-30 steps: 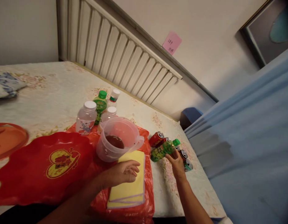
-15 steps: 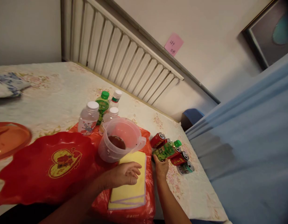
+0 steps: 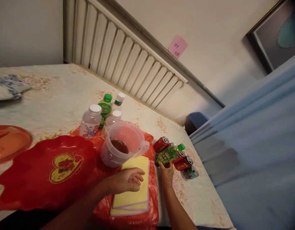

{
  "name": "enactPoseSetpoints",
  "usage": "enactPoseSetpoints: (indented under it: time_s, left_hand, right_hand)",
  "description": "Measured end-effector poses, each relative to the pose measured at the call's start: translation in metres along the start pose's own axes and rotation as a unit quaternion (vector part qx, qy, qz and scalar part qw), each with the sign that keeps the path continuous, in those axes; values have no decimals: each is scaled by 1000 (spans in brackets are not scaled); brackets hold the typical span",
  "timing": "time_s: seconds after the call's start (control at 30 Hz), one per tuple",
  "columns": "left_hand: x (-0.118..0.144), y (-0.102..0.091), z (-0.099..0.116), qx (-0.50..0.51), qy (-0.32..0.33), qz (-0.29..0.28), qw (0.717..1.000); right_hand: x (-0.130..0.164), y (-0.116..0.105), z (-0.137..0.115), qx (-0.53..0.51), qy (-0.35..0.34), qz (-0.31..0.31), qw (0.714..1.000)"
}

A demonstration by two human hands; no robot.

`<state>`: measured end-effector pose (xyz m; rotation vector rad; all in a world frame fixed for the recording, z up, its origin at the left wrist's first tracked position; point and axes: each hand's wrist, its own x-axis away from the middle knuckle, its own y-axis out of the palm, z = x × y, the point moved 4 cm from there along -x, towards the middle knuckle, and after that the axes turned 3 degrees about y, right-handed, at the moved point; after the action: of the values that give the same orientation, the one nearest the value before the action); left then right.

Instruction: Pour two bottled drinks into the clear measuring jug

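Observation:
My right hand [image 3: 166,175] is at the lower part of a green plastic drink bottle [image 3: 166,155] with a green cap, thumb and fingers on either side of its base. The bottle stands among several drink cans, among them a red can [image 3: 183,163] and a green-and-white can [image 3: 189,173]. My left hand [image 3: 128,180] hovers over folded yellow cloths [image 3: 130,203], its fingers loosely bent and apart, holding nothing. Just beyond it stands a clear plastic measuring jug [image 3: 134,140] with brown liquid inside.
Behind the jug are a white-capped jar [image 3: 90,123], another green bottle [image 3: 106,108] and two more white-capped bottles. A red scalloped tray [image 3: 37,166] lies left, beside an orange dish [image 3: 20,140]. A red plastic bag [image 3: 153,191] lies under the cloths. A blue curtain [image 3: 252,143] hangs right.
The green bottle and my right hand have shifted very slightly, the bottle a little to the left and down, with the thumb now lower on its base. My left hand stays nearly still.

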<state>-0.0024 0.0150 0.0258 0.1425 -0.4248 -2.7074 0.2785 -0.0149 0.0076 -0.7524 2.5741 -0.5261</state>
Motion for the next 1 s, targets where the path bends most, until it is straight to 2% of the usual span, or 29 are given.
enactPoseSetpoints:
  time_s: [0.53,0.8,1.0]
  left_hand:
    - [-3,-4,-10,-26,10,0,1000]
    - [-6,-4,-14,-23,5,9,1000]
    - [-4,-1,-9,-16,-16,13,1000]
  right_hand:
    - [-1,0,13,-26,-12,-16,999]
    - [1,10,15,-66,-15,-40,997]
    - [2,13,21,-75,-14,-19,997]
